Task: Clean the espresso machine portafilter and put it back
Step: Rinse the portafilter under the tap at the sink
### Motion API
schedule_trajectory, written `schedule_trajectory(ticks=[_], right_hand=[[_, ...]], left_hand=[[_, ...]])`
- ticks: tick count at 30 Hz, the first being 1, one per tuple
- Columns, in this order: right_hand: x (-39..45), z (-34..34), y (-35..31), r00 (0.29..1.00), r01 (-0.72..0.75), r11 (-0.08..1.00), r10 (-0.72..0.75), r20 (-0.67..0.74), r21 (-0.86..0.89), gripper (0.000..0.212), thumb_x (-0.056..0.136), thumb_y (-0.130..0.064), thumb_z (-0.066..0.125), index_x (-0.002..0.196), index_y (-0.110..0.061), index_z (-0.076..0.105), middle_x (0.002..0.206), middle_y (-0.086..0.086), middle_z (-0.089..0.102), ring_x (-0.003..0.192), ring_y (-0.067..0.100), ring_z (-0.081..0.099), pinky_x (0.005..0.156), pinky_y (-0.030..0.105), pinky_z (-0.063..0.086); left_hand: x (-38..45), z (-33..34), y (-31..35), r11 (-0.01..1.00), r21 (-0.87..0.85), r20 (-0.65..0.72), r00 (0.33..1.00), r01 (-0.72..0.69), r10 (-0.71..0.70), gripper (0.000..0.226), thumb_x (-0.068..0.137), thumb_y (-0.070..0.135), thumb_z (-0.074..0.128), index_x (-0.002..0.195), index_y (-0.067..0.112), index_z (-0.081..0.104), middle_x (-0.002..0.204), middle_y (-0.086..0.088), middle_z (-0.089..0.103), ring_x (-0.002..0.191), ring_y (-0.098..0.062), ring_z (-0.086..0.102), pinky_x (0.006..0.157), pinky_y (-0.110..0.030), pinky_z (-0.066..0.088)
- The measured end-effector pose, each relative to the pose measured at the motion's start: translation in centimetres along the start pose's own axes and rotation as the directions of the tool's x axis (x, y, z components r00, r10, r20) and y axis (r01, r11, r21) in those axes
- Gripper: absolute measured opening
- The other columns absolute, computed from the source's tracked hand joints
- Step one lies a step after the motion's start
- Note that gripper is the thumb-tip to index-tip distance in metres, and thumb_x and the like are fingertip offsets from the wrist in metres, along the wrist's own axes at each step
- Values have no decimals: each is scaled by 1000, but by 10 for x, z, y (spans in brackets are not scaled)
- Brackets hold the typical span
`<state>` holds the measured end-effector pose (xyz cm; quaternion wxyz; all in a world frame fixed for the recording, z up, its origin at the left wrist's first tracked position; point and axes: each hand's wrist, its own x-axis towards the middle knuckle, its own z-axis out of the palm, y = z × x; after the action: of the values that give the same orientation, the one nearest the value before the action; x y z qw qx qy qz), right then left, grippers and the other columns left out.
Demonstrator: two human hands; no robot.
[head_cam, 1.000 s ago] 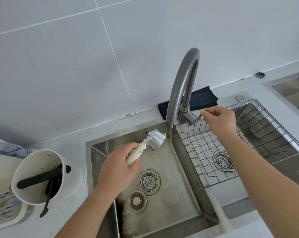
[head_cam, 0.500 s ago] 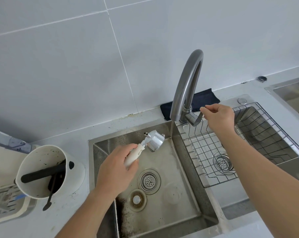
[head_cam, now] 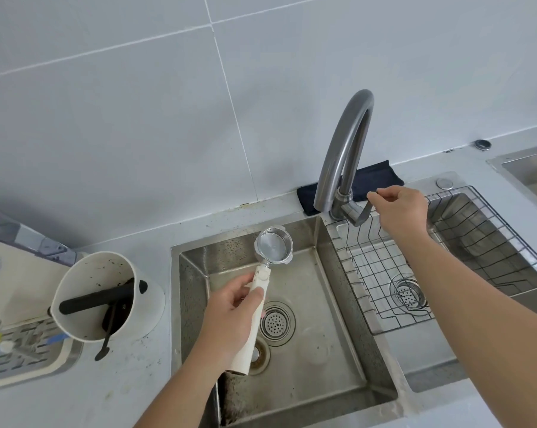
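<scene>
Holding one portafilter (head_cam: pixel 272 249), two hands, one faucet (head_cam: pixel 343 156)

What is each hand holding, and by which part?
The left hand grips the portafilter by its white handle. The right hand pinches the tip of the faucet lever.

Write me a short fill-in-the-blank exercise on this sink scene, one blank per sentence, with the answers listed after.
1. The left hand holds the portafilter by its white ____.
2. The right hand rests on the lever of the ____.
3. The portafilter's metal basket opens ____, toward the camera.
4. A wire rack sits in the ____ basin of the sink.

Missing words: handle; faucet; upward; right
</scene>
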<state>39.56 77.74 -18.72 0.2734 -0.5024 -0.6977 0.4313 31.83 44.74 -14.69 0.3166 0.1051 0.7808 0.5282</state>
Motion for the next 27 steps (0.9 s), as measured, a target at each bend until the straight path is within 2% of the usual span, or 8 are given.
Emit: schedule_trajectory(ticks=[5,10,14,18,20,22,24,27], right_hand=[[-1,-1,0,1000,6,1000,-6,-5,-23,16,87,-32,71,95,-19,73,74,-14,65,62,6,58,55,22,45],[-4,0,-1,1000,-8,1000,9,13,-29,24,88,-33,69,103,-16,73,79,-9,68,66,11,61,58,24,47],[-7,-1,-1,996,-86,996,85,26,30,33,86,-38,65,112,-18,73,100,-2,74,87,16,69,78,38,59],[-17,-4,-5,981,-172,976,157,113,134,15,79,-38,62,87,-30,72,73,-16,63,64,17,56,54,26,54],[-26,-6,-5,971,-219,953,193,139,210,17,80,-33,63,82,-23,76,72,-5,64,74,17,56,78,40,61],[-36,-7,-2,946,-310,889,251,207,338,18,82,-23,65,88,-8,74,87,13,69,93,17,64,99,55,48],[-51,-10,-1,906,-403,795,278,318,453,10,88,-16,66,85,-8,71,95,10,73,101,21,70,94,45,56],[-85,-6,-5,853,-495,713,291,433,497,18,97,-28,61,101,-12,68,99,11,78,90,21,76,80,35,58]], left_hand=[[-9,7,-1,971,-197,47,991,134,-127,34,92,12,60,86,41,76,79,-6,77,60,-19,68,57,-33,55],[-16,8,-3,963,-223,63,988,150,-139,32,92,11,60,88,38,77,78,-7,76,60,-20,66,57,-33,54],[-18,2,-2,961,-223,45,986,166,-160,23,91,15,62,96,34,75,82,-7,78,62,-18,69,57,-33,56],[-19,-6,0,956,-245,24,987,162,-161,23,91,17,63,90,35,76,82,-7,78,61,-17,69,51,-29,56],[-22,-10,1,949,-272,15,986,161,-163,19,90,17,64,94,30,76,82,-7,78,60,-16,69,49,-28,55],[-24,-13,0,945,-286,3,987,157,-163,20,90,16,64,92,30,77,81,-7,78,59,-16,68,49,-27,54],[-26,-16,0,942,-304,-14,987,146,-157,22,90,14,64,89,31,78,80,-7,77,59,-17,67,48,-26,54],[-32,-24,-1,940,-312,-11,989,140,-151,25,90,13,63,85,32,78,81,-9,77,63,-17,69,52,-27,57]])
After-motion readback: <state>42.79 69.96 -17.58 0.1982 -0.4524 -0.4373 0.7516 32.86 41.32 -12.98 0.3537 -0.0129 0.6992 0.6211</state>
